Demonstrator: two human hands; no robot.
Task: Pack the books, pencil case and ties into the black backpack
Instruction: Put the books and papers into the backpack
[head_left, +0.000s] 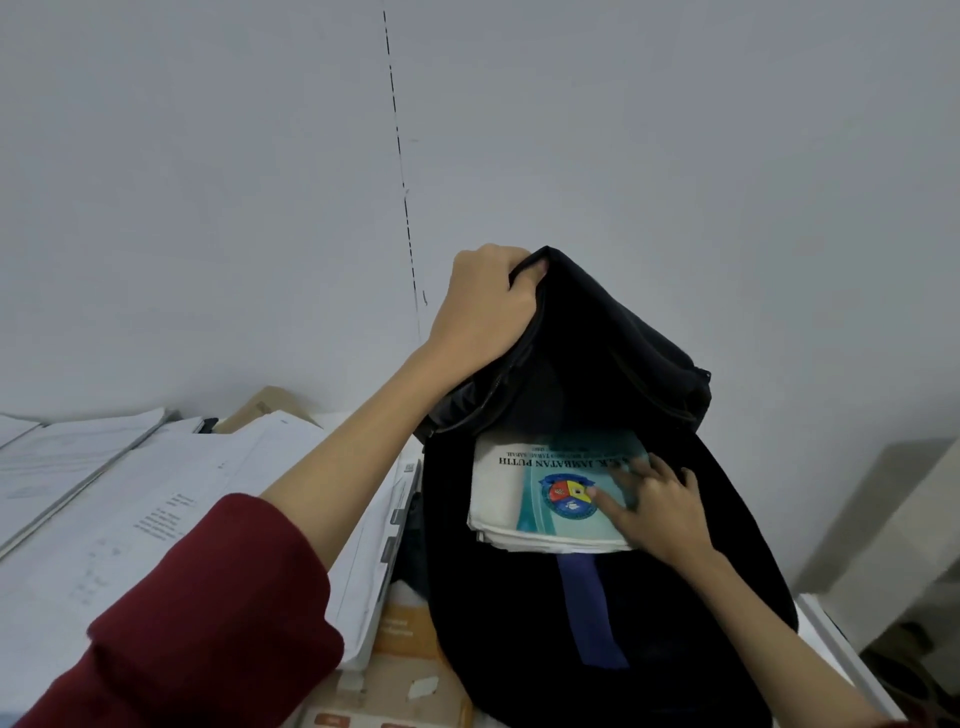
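Surface: a white table (831, 631), its bare edge showing at the right of the bag; most of the left side is covered by stacks of white printed papers (156, 499).
Room: a plain pale grey wall (208, 182) with a thin dark broken line running down it; a brown cardboard box (270, 408) pokes up behind the papers, and an orange and white box (410, 670) lies under the bag's left edge.
Black backpack (675, 623): lies flat on the table, long axis running away from the person, its open mouth at the far end; soft dark fabric with a zip along the raised flap.
Left hand (483, 306): fingers curled round the top edge of the flap, lifting it high so the compartment gapes; a dark red sleeve (208, 623) covers the forearm's near part.
Books (540, 493): a thin stack of soft paper covers inside the opening, half under the flap; the top one is white and teal with a round crest, its title reading upside down, its top edge towards the person.
Right hand (660, 504): fingers spread and fairly straight, pressing on the top cover at its right side.
Tie (592, 608): a flat dark blue strip lying lengthwise on the bag's black lining, one end tucked under the books.
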